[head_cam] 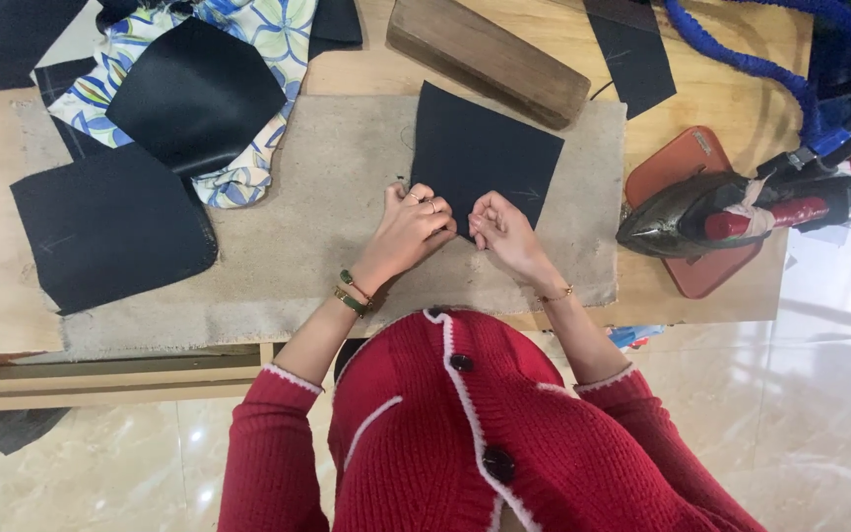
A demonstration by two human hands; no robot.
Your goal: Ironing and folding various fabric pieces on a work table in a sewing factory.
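A dark navy fabric piece (485,148) lies on a beige felt pad (327,197) in the middle of the wooden table. My left hand (414,225) and my right hand (496,225) meet at its near corner, and both pinch the cloth between fingers and thumb. Rings show on the left hand, green and gold bangles on its wrist, a thin bracelet on the right wrist. Red knitted sleeves cover both arms.
A clothes iron (731,209) rests on an orange-brown stand (687,167) at the right. A wooden block (490,59) lies beyond the fabric. More dark pieces (110,222) and a floral cloth (248,39) lie at the left. A blue cord (741,61) runs at the top right.
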